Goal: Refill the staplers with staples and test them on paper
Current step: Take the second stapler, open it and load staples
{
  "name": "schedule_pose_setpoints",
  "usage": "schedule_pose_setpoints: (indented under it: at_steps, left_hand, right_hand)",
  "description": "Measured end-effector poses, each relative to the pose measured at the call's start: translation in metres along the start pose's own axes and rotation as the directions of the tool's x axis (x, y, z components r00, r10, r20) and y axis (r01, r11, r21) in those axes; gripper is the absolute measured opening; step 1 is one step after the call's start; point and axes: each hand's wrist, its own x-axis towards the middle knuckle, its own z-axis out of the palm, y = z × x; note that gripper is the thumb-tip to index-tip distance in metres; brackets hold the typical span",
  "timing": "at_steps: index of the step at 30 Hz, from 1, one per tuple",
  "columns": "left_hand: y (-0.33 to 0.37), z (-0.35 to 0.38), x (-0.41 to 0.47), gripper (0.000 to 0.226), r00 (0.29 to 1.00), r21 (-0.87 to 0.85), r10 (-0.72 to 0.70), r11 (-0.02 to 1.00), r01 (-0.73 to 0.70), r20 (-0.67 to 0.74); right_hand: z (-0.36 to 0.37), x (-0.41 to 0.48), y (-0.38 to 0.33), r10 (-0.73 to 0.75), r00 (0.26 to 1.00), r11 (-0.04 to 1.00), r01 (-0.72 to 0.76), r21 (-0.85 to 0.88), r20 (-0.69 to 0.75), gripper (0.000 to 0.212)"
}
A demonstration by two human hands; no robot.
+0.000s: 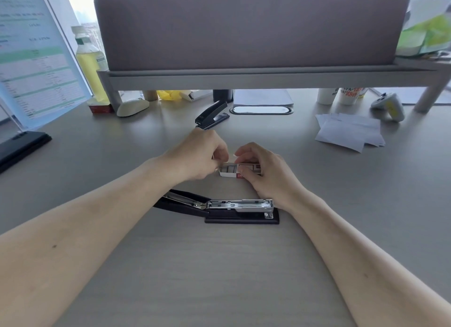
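- Nearest on the bench (219, 265), an open stapler (219, 208) lies flat: black lid swung back to the left, bare metal channel pointing right.
- Just beyond it, both hands meet over a small staple box (238, 171) with red print.
- The right hand (263, 173) has its grip clamped on the box's sleeve, thumb at the near edge and fingers over the top.
- The left hand (197, 156) pinches at the box's open left end, where the white tray shows rows of staples; fingertips are together there.
- Farther back, a second stapler (211, 115), black and closed, sits apart from the hands.
- To the right, loose paper (349, 132) lies in a fanned stack.
- A grey shelf (268, 74) spans the rear.
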Motion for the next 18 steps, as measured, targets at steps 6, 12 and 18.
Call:
schedule_pose_setpoints:
  at_steps: [6, 12, 18]
  left_hand:
    - [0.0016, -0.0073, 0.0000, 0.010, 0.995, -0.033, -0.070, 0.997, 0.073, 0.070]
    - [0.0053, -0.0064, 0.0036, 0.012, 0.976, -0.041, -0.161, 0.985, 0.168, 0.148]
    - [0.0068, -0.0057, 0.0013, 0.006, 0.960, -0.097, -0.228, 0.964, 0.246, 0.164]
  right_hand:
    - [-0.0001, 0.0005, -0.0006, 0.007, 1.000, 1.000, -0.007, 0.012, 0.005, 0.028]
    - [-0.0001, 0.0000, -0.0003, 0.008, 1.000, 1.000, -0.008, 0.015, -0.002, 0.028]
    - [0.0006, 0.0003, 0.0013, -0.003, 1.000, 1.000, 0.003, 0.015, -0.010, 0.026]
